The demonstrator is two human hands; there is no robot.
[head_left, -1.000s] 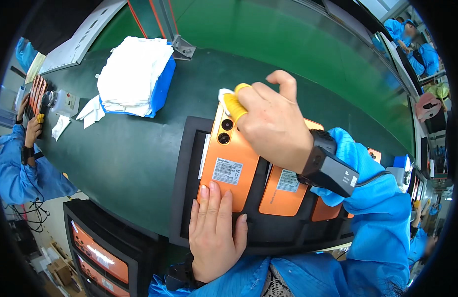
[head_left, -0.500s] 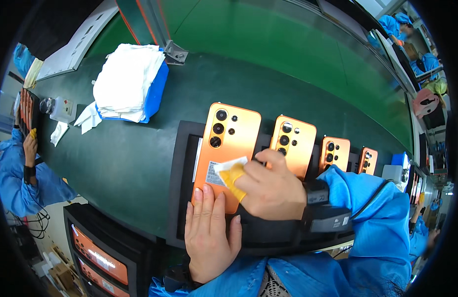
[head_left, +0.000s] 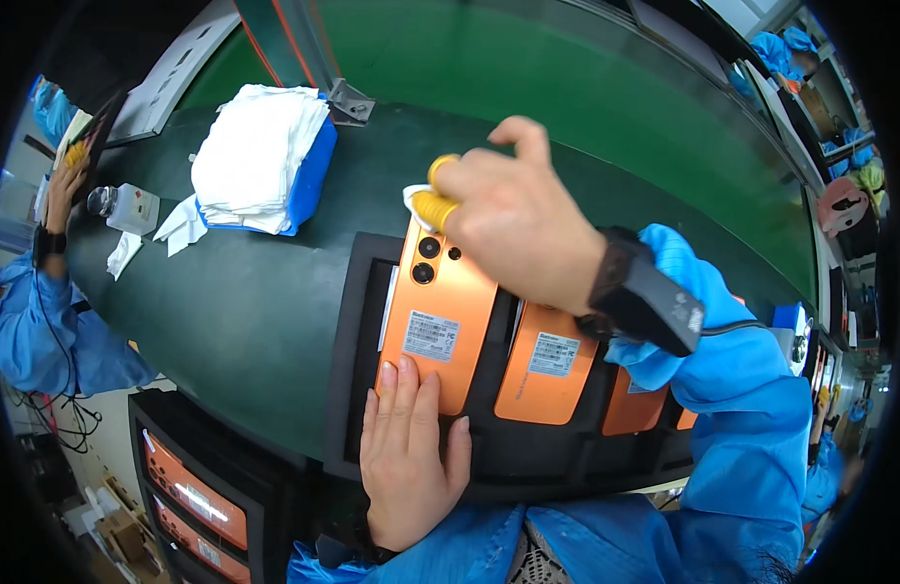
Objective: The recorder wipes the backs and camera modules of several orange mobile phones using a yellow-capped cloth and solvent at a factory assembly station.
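Observation:
An orange phone lies back up in a black foam tray, its cameras at the far end and a printed label lower down. My left hand is open, its outstretched fingers flat on the phone's near left end. With yellow finger cots on, my right hand pinches a white wiping cloth at the phone's far end. The hand and cloth hide the uppermost camera and the far right corner. Just right, a second orange phone sits in the tray, its upper part behind my right wrist.
More orange phones lie further right, partly behind my sleeve. A blue bin holds stacked white cloths. Left of it are a clear bottle and a crumpled cloth. Another tray with phones stands lower left; a co-worker is beyond.
My right hand has moved the cloth from the label area up to the phone's far end, uncovering the label. My left hand has stayed put. The co-worker's hand at left has risen.

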